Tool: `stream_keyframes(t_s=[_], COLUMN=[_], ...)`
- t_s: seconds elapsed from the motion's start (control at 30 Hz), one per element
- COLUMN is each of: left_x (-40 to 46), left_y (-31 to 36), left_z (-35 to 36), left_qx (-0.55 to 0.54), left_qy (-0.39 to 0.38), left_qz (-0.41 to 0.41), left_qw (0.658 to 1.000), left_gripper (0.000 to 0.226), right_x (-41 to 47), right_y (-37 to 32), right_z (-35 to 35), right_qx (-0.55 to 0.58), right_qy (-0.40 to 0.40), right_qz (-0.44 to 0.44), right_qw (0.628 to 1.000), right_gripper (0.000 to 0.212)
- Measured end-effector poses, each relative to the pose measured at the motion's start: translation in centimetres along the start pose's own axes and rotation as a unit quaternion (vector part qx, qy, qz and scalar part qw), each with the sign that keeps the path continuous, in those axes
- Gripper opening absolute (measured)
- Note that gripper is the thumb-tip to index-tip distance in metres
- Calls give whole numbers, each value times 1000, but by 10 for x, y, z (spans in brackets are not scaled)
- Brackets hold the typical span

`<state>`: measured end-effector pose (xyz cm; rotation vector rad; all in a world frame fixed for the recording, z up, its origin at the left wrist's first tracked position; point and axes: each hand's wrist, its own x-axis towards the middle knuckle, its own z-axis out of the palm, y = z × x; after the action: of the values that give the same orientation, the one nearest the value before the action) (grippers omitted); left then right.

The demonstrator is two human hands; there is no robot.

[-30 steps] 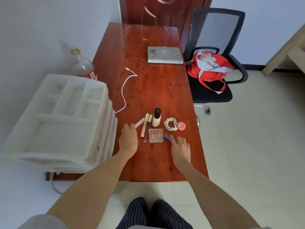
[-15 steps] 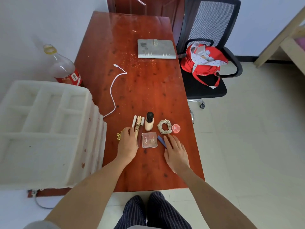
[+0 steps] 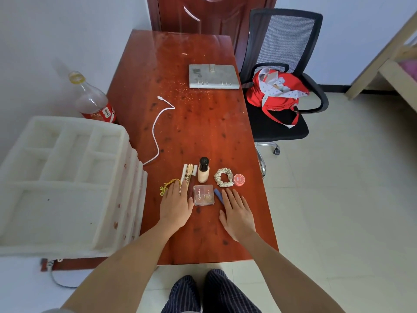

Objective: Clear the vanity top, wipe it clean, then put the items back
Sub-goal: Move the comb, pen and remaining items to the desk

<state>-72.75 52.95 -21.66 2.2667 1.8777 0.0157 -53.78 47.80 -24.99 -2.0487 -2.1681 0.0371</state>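
So both hands were flat on the glossy red-brown wooden counter [image 3: 203, 123], palms down. The left hand [image 3: 175, 205] had its fingers [image 3: 184, 188] straight and close together, tips lying over the near ends of the slim white pen [image 3: 183, 176] and the gold-patterned mascara tube [image 3: 189, 176], not curled round anything. A thin yellow hair tie with a little charm [image 3: 166, 187] sat just left of that hand. The right hand [image 3: 237, 213] had its fingers [image 3: 228, 196] straight and slightly spread, index beside a small blue stick [image 3: 218, 195], though I couldn't tell if it was actually touching.

Between the hands lay a clear square eyeshadow palette [image 3: 203, 195]. Behind it stood a beige foundation bottle with a black cap [image 3: 203, 170], then a cream fabric scrunchie [image 3: 223, 177] and a small round pink jar [image 3: 239, 179] to the right, near the counter edge.

Further back were a white charging cable [image 3: 156, 132] and a flat grey ring binder [image 3: 213, 76]. A white foam tray with compartments [image 3: 63, 184] sat off the left side, a clear plastic bottle with a red label [image 3: 92, 101] behind it. A black mesh office chair [image 3: 291, 32] held a red cloth bag [image 3: 276, 94].
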Motion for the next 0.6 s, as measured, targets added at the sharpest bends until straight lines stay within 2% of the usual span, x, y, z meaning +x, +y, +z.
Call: stream_keyframes(t_s=[0.3,0.47,0.6], left_x=[-14,-21,-26], left_y=[4,9,17], left_z=[-12,-31,-57], left_qx=[16,51,63], left_qy=[19,47,77], left_qz=[3,12,-13], left_qw=[1000,998,995], left_gripper=[55,55,56], right_x=[-2,9,31], right_y=[4,6,7], right_z=[-15,-35,-59], right_qx=[4,0,-4], right_qy=[9,37,65], right_qz=[-2,-43,-79], right_qw=[1000,998,995], right_gripper=[57,58,54])
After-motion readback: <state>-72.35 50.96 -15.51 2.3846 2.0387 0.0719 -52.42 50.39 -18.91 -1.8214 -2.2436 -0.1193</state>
